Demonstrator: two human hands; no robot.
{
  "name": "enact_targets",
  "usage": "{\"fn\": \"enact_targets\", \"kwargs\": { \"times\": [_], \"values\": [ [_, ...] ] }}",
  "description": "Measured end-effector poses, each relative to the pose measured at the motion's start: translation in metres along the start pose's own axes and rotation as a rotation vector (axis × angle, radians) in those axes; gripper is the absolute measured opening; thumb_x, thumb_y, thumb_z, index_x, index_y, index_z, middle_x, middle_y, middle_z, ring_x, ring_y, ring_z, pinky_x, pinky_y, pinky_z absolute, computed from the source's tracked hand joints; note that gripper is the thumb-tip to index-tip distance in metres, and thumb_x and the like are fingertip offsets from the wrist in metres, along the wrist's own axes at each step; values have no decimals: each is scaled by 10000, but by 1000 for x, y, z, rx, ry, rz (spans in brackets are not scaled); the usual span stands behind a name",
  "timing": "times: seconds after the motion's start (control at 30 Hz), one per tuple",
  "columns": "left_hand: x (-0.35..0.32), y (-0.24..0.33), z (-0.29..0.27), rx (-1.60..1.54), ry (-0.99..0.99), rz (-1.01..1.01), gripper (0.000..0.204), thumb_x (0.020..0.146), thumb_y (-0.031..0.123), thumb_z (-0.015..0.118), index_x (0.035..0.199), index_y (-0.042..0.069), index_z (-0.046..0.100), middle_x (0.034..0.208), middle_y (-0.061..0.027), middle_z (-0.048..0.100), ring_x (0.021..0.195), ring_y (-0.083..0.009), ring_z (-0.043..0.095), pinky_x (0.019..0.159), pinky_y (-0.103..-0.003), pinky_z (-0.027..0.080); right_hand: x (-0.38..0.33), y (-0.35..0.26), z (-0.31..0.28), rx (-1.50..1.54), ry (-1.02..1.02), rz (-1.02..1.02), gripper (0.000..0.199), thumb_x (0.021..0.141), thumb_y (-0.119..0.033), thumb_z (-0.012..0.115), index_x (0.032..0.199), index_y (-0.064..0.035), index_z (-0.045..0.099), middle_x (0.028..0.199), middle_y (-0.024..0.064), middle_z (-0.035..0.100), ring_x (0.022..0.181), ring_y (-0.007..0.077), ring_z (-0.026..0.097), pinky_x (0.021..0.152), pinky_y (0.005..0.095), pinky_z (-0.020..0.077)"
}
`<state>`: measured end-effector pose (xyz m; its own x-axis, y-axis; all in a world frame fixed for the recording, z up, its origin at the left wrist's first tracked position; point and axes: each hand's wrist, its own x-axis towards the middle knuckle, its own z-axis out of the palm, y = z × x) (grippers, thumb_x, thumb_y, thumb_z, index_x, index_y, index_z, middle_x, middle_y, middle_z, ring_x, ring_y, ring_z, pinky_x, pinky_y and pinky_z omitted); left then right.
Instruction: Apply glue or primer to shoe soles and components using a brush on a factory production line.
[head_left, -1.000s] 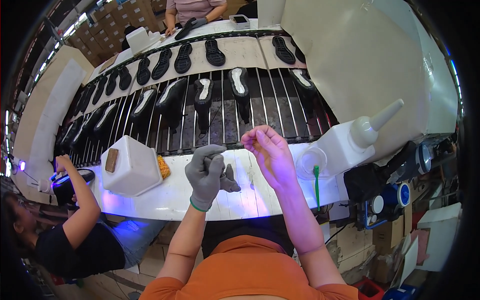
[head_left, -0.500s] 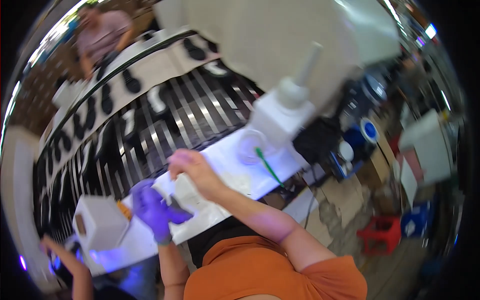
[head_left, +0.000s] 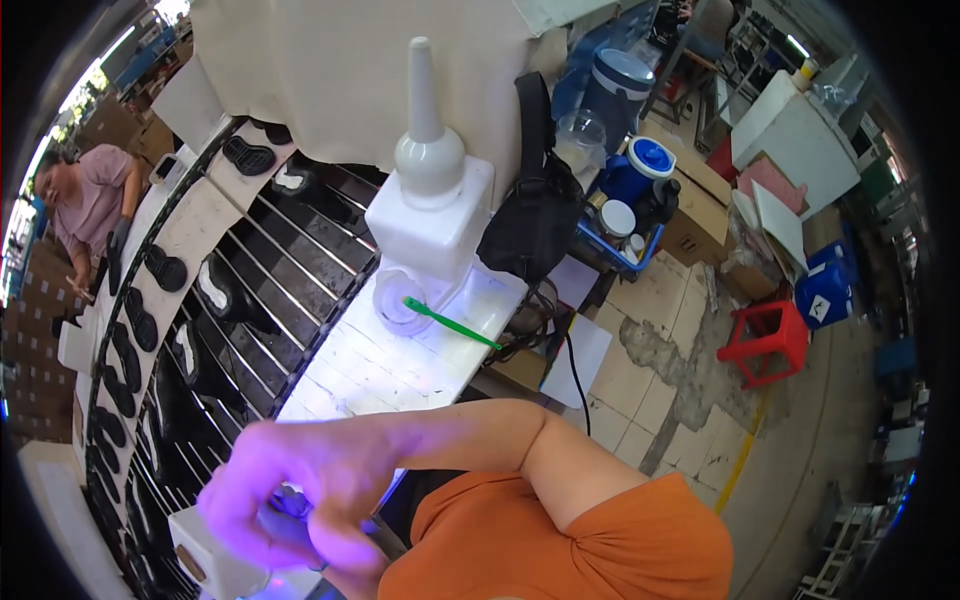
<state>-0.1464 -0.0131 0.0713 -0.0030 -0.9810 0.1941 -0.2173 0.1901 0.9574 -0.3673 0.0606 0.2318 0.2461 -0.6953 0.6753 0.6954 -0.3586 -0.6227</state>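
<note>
My right hand, bare and blurred, is raised over the near left end of the white bench. Its fingers curl inward and the thumb bends toward them; whatever lies between them is hidden. Behind it, a small bit of my purple-gloved left hand shows, the fingers covered by the right hand. On the bench's far end sits a clear round dish with a green-handled brush leaning across it. Beyond the dish stands a white square container with a tall tapered neck.
A roller conveyor carries black shoe uppers; a shelf beyond it holds black soles. A white box stands near my hands. A black bag hangs right of the bench, near a red stool. A co-worker is across the conveyor.
The view has swung to the right. My right hand has come down and left, in front of my gloved left hand, which was in full sight before.
</note>
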Motion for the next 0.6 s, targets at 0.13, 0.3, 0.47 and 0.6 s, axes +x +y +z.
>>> {"fn": "enact_targets", "kwargs": {
  "times": [0.13,0.3,0.47,0.6],
  "values": [
    [2,0,2,-38,-12,-46,214,956,247,488,972,56,584,690,18,439,562,-56,418,467,-195,321,31,-20,28,-4,-212,-231,190,640,-196,709,697,-20,662,643,43,634,591,123,593,606,273,466],
    [3,6,10,-59,-28,-73,212,957,245,489,969,56,585,686,16,439,555,-59,418,462,-197,322,57,-23,39,56,-319,-374,169,703,-175,702,736,-12,674,678,60,659,618,124,620,622,269,489],
    [7,7,16,-89,-57,-95,211,958,243,490,967,55,586,683,14,439,547,-62,418,457,-199,323,63,-16,37,71,-330,-350,163,720,-168,694,746,-9,675,689,65,664,632,124,628,627,266,495],
    [6,8,17,-99,-62,-95,210,958,242,490,965,55,586,680,12,439,541,-64,419,454,-201,324,68,-9,38,84,-333,-342,158,733,-163,687,754,-6,676,699,69,667,643,124,634,631,264,499]
  ]
}}
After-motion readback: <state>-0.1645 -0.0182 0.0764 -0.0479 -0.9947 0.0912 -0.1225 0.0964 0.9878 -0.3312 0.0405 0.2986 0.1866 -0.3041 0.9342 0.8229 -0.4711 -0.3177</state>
